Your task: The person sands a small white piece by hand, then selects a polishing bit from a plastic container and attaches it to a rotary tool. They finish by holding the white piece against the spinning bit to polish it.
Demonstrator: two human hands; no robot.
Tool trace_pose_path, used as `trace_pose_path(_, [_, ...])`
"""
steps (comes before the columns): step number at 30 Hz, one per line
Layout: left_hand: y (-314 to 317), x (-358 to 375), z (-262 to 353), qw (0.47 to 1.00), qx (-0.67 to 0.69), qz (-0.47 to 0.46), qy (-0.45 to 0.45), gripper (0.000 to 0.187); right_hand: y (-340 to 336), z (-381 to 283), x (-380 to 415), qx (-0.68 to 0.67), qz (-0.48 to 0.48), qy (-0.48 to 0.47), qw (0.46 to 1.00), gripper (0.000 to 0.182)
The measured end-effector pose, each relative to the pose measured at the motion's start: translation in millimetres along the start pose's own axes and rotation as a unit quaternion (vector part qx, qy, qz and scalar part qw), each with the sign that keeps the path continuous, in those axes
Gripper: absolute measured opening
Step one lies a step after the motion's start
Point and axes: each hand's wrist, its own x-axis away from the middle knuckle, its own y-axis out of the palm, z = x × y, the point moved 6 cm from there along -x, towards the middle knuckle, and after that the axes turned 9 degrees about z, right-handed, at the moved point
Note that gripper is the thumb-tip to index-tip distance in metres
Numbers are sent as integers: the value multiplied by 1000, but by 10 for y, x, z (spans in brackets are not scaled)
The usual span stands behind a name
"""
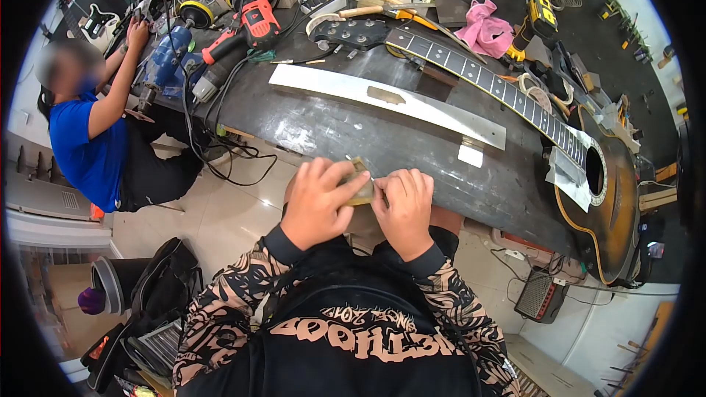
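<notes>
Both of my hands are together in front of my chest, at the near edge of the dark workbench. My left hand (319, 200) is closed on a small yellowish translucent piece (360, 185). The fingers of my right hand (403, 204) are pinched at that piece's right side, on something too small to name. Beyond the hands a long pale metal straightedge (331, 90) lies on the bench, with a small white piece (471, 153) by its right end. An acoustic guitar (614, 198) lies at the right, its fretted neck (478, 73) reaching back left.
The workbench (294, 125) also bears a red-black power tool (259, 23), a blue tool (168, 55), a yellow drill (537, 18) and a pink cloth (485, 29). A person in blue (88, 140) sits at the left. Black cables (243, 154) hang over the edge.
</notes>
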Motion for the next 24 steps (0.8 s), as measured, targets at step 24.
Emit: trace_pose_path(24, [-588,-127,411,920,199,-338,6,50,-793,-206,-271,-95,-100,-97,986,29])
